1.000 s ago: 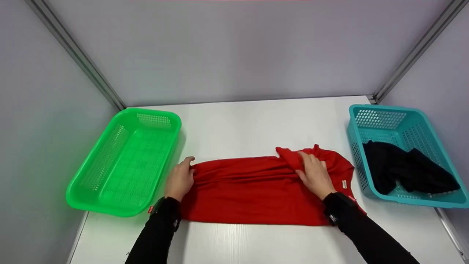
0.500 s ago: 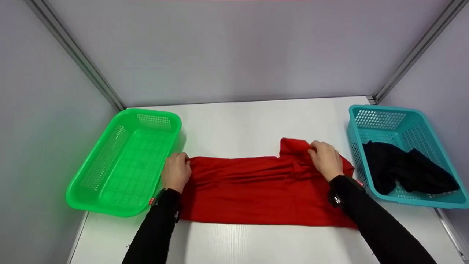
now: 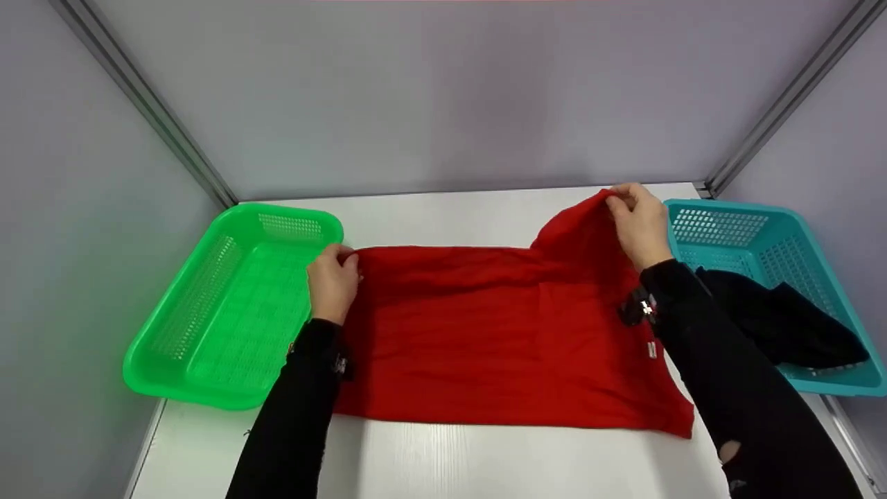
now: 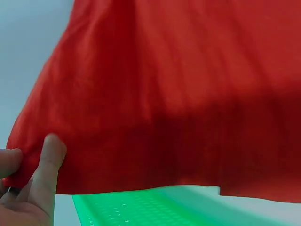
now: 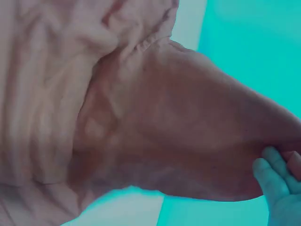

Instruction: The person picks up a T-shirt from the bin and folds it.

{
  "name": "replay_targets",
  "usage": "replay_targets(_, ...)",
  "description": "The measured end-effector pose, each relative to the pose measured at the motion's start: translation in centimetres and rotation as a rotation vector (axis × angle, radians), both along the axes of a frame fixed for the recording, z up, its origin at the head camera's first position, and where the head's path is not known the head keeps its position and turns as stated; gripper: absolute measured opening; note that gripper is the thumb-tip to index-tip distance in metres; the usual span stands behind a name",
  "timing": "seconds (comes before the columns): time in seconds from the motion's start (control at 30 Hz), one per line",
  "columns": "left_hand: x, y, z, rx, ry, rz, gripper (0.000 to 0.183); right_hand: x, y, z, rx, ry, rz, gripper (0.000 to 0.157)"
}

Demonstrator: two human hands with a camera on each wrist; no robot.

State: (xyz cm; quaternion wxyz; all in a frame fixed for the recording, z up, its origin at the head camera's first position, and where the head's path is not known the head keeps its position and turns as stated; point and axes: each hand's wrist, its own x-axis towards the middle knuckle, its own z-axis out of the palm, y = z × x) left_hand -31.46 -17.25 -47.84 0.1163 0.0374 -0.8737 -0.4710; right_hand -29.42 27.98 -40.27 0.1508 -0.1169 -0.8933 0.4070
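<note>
A red T-shirt (image 3: 457,333) lies lengthwise on the white table, its far edge lifted between both hands. The left hand (image 3: 332,283) pinches the far corner of its hem, beside the green basket; in the left wrist view the thumb and fingers grip that red corner (image 4: 33,160). My right hand (image 3: 639,225) pinches the end of a short sleeve (image 3: 578,222), held up toward the back near the blue basket. In the right wrist view, oddly tinted, the sleeve (image 5: 188,127) spreads out from the fingertips (image 5: 270,174). A small white label (image 3: 652,350) shows near the collar end.
A green basket (image 3: 187,402) stands at the left, with nothing seen inside. At the right, a blue basket (image 3: 824,239) holds black clothing (image 3: 797,322), partly behind the right sleeve. Grey panels (image 3: 443,97) enclose the white table (image 3: 416,457) at the back and sides.
Both hands have moved away toward the back, drawing the T-shirt's upper layer out flatter and wider. The right hand has taken hold of the sleeve and stretched it back and right.
</note>
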Motion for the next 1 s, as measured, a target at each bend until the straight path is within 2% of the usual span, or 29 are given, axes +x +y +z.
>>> replay_targets(0.2, -0.6, -0.2, 0.4, -0.036, 0.036, 0.004, 0.013, -0.5, -0.2, 1.0, -0.046, -0.002, -0.025, 0.033)
replay_targets(0.33, -0.3, -0.4, 0.1, -0.032, 0.032, -0.017, 0.012, 0.0, 0.1, 0.4, -0.015, 0.026, 0.017, 0.031)
replay_targets(0.4, 0.0, -0.4, -0.2, -0.045, 0.025, -0.039, 0.011, 0.6, 0.4, -0.2, 0.038, 0.049, 0.061, 0.029)
replay_targets(0.5, 0.7, -0.5, -1.0, -0.105, 0.009, -0.093, 0.010, 2.2, 1.2, -1.4, 0.153, 0.072, 0.151, 0.025)
replay_targets(0.6, 1.4, -0.5, -1.7, -0.187, 0.002, -0.151, 0.009, 4.4, 2.3, -2.9, 0.243, 0.078, 0.226, 0.022)
replay_targets(0.7, 2.1, -0.8, -2.4, -0.264, 0.013, -0.184, 0.008, 6.8, 3.5, -4.1, 0.300, 0.094, 0.253, 0.019)
replay_targets(0.87, 3.0, -1.7, -3.1, -0.355, 0.013, -0.182, 0.007, 10.4, 5.3, -4.6, 0.370, 0.175, 0.300, 0.013)
replay_targets(1.0, 3.4, -2.5, -3.6, -0.429, 0.005, -0.168, 0.007, 12.6, 6.5, -4.2, 0.385, 0.190, 0.429, 0.017)
